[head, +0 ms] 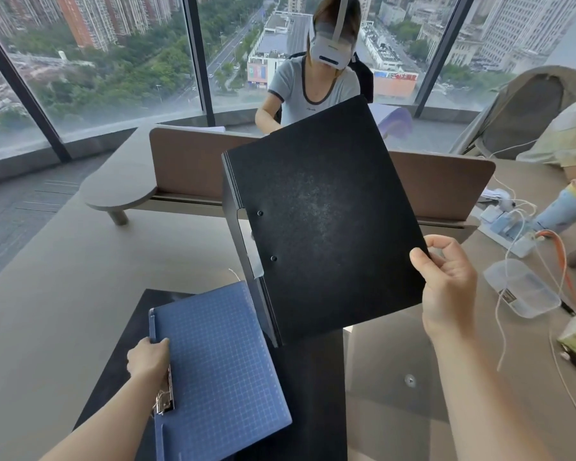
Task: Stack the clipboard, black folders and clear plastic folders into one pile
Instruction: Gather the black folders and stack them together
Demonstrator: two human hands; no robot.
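From the head view, the right hand [446, 284] is pinching the lower right corner of a black folder [320, 221] between thumb and curled fingers, holding it raised and tilted above the tabletop [64, 267], its spine edge hanging down toward the blue clipboard [220, 367]. The left hand [150, 357] is gripping the clipboard's left edge just above its metal clip [165, 400], and the clipboard is lying on a second black folder [313, 394] that is resting flat on the tabletop. A clear plastic folder [396, 377] is lying just right of that, partly under the right forearm. The raised folder is looking light and fairly stiff, though its covers are parting a little at the spine, so a corner pinch is likely letting it swing; taking it nearer mid-edge would steady it. The clipboard is rigid, best held by an edge clear of the clip. The clear folder is probably thin, floppy and slick, needing a slide to the edge or a fingernail lift. Both forearms are reaching forward, the right wrist cocked upward
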